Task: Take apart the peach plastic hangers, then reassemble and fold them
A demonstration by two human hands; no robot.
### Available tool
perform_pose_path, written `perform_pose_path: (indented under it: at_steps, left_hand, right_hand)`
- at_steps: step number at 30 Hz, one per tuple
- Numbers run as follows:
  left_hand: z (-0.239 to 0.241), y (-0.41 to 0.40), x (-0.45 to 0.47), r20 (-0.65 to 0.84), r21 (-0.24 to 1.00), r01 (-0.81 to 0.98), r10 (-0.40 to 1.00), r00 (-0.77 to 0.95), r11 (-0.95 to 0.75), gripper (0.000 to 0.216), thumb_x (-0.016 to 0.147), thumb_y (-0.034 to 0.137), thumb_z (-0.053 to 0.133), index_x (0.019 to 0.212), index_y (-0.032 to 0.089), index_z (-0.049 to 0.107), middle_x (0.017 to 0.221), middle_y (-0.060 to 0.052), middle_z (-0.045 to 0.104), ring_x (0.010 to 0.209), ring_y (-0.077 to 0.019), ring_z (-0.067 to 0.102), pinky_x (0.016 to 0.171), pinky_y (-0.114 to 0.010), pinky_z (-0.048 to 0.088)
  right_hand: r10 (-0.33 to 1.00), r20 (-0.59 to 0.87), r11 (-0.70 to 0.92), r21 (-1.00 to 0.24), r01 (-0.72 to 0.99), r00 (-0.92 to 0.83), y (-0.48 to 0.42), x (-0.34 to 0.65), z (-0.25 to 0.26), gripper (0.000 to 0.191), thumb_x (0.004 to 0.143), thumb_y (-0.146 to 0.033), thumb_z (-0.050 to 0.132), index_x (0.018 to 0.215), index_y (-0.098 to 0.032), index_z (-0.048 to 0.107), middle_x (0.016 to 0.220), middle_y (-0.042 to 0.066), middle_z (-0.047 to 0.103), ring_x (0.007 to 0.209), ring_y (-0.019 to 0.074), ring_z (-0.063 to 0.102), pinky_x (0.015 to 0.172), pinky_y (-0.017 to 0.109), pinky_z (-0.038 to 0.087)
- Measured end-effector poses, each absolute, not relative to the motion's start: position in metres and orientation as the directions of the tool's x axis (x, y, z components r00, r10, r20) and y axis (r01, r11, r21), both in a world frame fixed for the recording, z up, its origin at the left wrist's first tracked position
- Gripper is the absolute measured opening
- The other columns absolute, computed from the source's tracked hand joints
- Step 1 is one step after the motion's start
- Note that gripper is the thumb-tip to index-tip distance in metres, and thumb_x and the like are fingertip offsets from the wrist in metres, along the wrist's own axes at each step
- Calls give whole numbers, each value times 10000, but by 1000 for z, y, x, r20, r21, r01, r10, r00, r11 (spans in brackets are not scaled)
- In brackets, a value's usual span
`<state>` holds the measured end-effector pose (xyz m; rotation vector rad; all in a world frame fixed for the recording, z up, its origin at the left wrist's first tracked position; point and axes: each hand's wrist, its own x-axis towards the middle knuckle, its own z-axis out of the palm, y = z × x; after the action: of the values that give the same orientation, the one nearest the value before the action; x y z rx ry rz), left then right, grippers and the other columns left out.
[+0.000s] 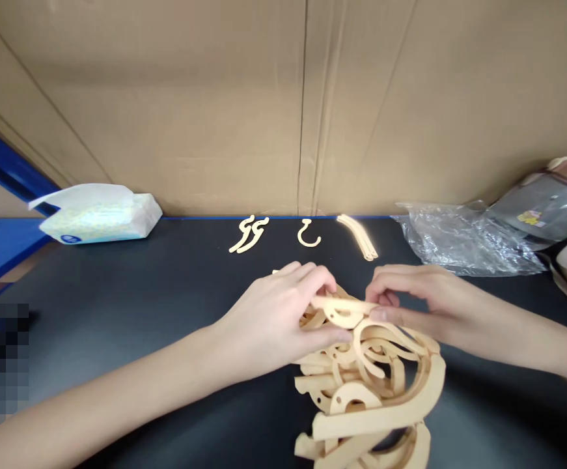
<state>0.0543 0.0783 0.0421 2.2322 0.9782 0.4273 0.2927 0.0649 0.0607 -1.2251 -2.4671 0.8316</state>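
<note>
Holding from my remote post: one wooden piece (342,315), at the twelve o'clock edge of the pile (373,417). Left hand (283,312), clamped on its nine o'clock end; right hand (422,303), pinching three. Beyond: strips (359,238), twelve; hook (309,244), eleven; tissue pack (102,216), ten; plastic bag (466,241), two.

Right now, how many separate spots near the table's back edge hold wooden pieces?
3: wavy pieces at left, a lone hook in the middle, curved strips at right.

The bare, slender-fingered left hand (283,319) and matching bare right hand (434,303) join narrow wrists (222,355) and slim, uncovered forearms (131,391).
</note>
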Motion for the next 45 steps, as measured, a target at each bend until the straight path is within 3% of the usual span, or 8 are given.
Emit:
perform_pose_path:
  at_steps: [3, 6, 26, 29, 33, 39, 42, 45]
  left_hand:
    - [51, 85, 66, -80, 977, 209, 819, 569, -49, 275, 823, 413, 664, 996, 222, 565, 857, -4, 624, 761, -152, 571, 667, -271, 461]
    - [60, 98, 76, -125, 966, -141, 871, 474, 215, 108, 835, 266, 639, 884, 174, 608, 813, -13, 618, 771, -123, 585, 703, -241, 493]
    - [53, 161, 76, -90, 996, 23, 906, 414, 89, 240, 914, 286, 554, 784, 108, 649, 732, -33, 610, 701, -121, 576, 770, -290, 463]
    - [51, 164, 78, -79, 995, 86, 914, 398, 48, 266, 926, 253, 503, 690, 140, 553, 627, 7, 512, 617, -110, 523, 678, -267, 453]
    - [51, 168, 89, -11, 989, 137, 918, 397, -47, 306, 950, 193, 396, 654, 168, 471, 568, 42, 392, 519, -87, 413, 572, -233, 382]
    - [47, 172, 97, 134, 915, 304, 911, 390, -264, 354, 980, 261, 342, 636, 200, 399, 569, 39, 383, 516, -108, 384, 540, -257, 305]
    - [41, 166, 95, 190, 826, 437, 905, 380, -357, 362, 978, 282, 380, 629, 199, 420, 584, 17, 453, 545, -134, 421, 579, -284, 303]
    - [40, 157, 91, 221, 731, 539, 893, 393, -418, 301, 968, 263, 420, 678, 194, 461, 590, 20, 458, 539, -139, 403, 607, -297, 297]
  right_hand:
    - [855, 102, 448, -636, 628, -508, 74, 293, 66, 285, 904, -455, 541, 822, -221, 681, 721, 1, 646, 627, 145, 562, 540, 257, 396]
    - [890, 167, 421, -662, 621, -425, 86, 291, 70, 335, 862, -517, 566, 795, -223, 712, 681, 5, 659, 582, 162, 561, 487, 264, 384]
    - [968, 142, 240, -768, 593, -207, 153, 289, 75, 300, 761, -503, 686, 793, -206, 692, 710, 25, 707, 583, 150, 606, 489, 266, 417]
    - [923, 220, 381, -632, 674, -315, 159, 292, 78, 320, 824, -512, 614, 882, -203, 677, 738, 23, 697, 625, 155, 606, 531, 271, 414]
    - [790, 312, 590, -150, 793, -528, 162, 285, 80, 319, 961, -427, 409, 985, -202, 633, 839, 50, 684, 704, 182, 607, 593, 294, 385]
    - [760, 275, 526, 270, 807, -588, 168, 273, 68, 197, 935, -264, 418, 962, -154, 579, 749, 82, 638, 523, 167, 505, 486, 299, 219]
    - [783, 240, 568, 100, 817, -574, 172, 276, 61, 132, 887, -195, 445, 882, -158, 572, 629, 34, 574, 479, 132, 420, 492, 287, 235]
    - [841, 221, 540, -398, 742, -494, 176, 285, 58, 54, 808, -190, 549, 761, -169, 567, 588, -13, 535, 512, 103, 419, 535, 271, 297]
